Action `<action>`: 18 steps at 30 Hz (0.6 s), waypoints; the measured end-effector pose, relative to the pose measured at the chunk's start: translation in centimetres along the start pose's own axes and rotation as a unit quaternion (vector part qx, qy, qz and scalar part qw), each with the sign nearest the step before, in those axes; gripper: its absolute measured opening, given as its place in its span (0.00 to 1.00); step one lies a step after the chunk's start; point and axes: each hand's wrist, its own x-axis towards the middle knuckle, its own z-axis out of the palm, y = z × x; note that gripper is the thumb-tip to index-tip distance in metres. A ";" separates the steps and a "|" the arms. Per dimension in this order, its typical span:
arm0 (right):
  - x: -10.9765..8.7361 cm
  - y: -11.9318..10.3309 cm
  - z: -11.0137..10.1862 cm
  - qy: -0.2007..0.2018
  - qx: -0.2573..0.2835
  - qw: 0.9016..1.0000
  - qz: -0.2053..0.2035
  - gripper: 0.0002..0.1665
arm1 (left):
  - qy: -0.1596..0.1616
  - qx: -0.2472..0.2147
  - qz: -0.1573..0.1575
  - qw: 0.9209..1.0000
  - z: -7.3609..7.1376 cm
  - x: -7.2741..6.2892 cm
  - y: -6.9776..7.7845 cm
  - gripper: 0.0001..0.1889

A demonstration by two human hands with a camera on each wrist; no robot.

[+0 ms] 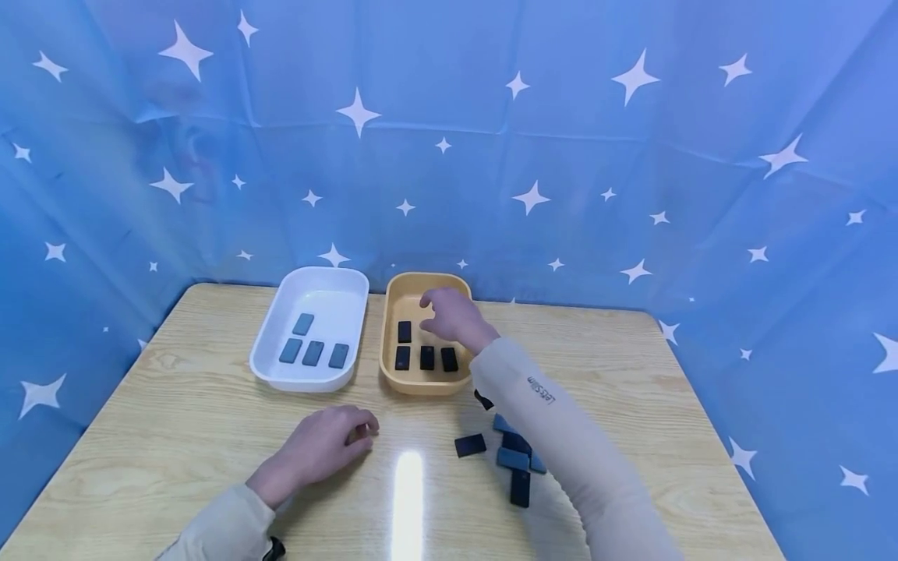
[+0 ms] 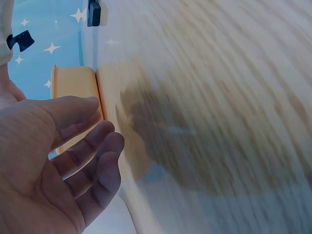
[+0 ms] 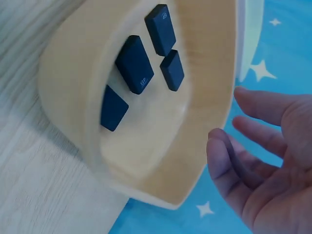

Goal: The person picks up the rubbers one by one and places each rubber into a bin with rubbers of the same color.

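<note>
My right hand (image 1: 454,318) hovers over the back of the orange tub (image 1: 425,387), fingers loosely bent with nothing between them. Several small black rectangular blocks (image 1: 427,358) lie flat in that tub. In the right wrist view, some of the blocks (image 3: 135,64) bear small pale markings. Near the front of the tubs, my left hand (image 1: 326,444) rests low at the table, its fingers loosely curled and holding nothing. The left wrist view shows the palm side of this hand (image 2: 63,156). Several blue-grey blocks (image 1: 312,354) lie in the white tub (image 1: 309,385).
Right of the middle, a loose pile of black and blue-grey blocks (image 1: 513,458) lies on the wooden table (image 1: 175,436), partly hidden by my right sleeve (image 1: 554,421). One black block (image 1: 470,445) lies apart from it. A blue star-patterned cloth (image 1: 449,93) hangs behind the tubs.
</note>
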 end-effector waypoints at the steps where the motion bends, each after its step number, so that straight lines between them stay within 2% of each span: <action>1: -0.4 0.1 -0.1 0.002 0.002 1.000 -0.004 0.25 | -0.002 0.000 0.002 1.000 0.0 0.1 0.1 0.07; 8: -3.0 0.8 -0.6 0.007 -0.013 1.000 -0.022 0.22 | -0.007 0.001 0.005 1.000 0.2 0.6 0.9 0.07; 18: -6.6 3.1 -0.9 0.036 0.006 0.998 -0.056 0.20 | 0.001 0.000 0.028 1.000 0.3 0.8 1.5 0.07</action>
